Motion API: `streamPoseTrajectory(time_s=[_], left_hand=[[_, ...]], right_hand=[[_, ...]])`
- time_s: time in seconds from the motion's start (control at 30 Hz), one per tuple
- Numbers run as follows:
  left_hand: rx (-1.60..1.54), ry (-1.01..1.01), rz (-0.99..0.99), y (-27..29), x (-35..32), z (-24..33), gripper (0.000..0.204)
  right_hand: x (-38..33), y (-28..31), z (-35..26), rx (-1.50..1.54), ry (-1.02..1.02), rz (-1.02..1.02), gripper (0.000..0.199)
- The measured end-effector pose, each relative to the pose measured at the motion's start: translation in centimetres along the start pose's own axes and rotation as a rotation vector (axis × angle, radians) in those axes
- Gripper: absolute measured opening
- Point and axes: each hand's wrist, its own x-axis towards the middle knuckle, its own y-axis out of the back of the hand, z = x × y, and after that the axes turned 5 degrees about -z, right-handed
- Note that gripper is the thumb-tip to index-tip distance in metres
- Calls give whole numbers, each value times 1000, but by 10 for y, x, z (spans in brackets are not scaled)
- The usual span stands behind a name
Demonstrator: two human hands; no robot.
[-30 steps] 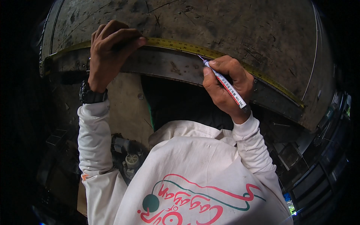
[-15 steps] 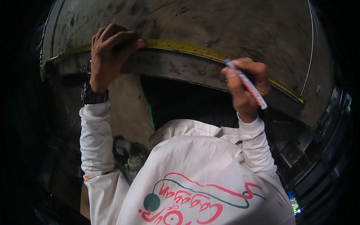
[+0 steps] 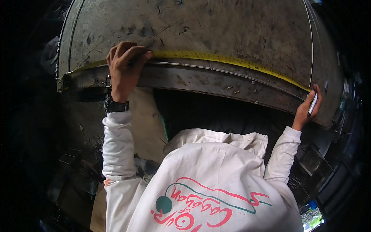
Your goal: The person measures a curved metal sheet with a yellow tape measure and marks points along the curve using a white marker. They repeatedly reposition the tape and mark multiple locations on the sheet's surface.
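A yellow tape measure (image 3: 220,59) is stretched across the front edge of a worn, stained tabletop, along a dark metal bar (image 3: 185,77). My left hand (image 3: 124,71) is closed over the tape left of centre, thumb and fingertips at its edge. What lies under the palm is hidden. At the tape's right end is my right hand (image 3: 306,111), its fingertips close against the blade. It holds a white marker (image 3: 312,105) with a dark lower end, pointing down toward the wrist.
The scratched tabletop (image 3: 216,31) spreads beyond the tape. A thin pale rod or line (image 3: 311,42) runs away from me at the right, and a dark-edged strip (image 3: 73,34) at the left. Tools and scrap (image 3: 309,162) crowd the lower right. Beneath the left arm stands a brown panel (image 3: 98,208).
My right hand has moved right along the tape to its end, and the marker in it has turned more upright. My left hand stays on the tape while the whole view has shifted.
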Motion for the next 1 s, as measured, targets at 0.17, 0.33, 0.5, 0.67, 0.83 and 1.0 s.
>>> streamPoseTrajectory(time_s=[0.17,0.33,0.5,0.67,0.83,1.0], left_hand=[[6,32,-4,0,-1,4,17],[18,29,7,-3,-2,5,19],[17,60,1,2,-3,10,18],[18,43,8,-1,-1,11,17],[-6,73,-59,2,-2,6,19],[-57,15,-142,6,6,4,18]], right_hand=[[13,14,21,-73,6,-139,29],[22,22,53,41,-53,-204,29],[25,24,60,87,-76,-200,28],[24,27,61,71,-58,-178,29],[27,24,63,86,-64,-183,22],[27,30,77,71,-9,-214,19]])
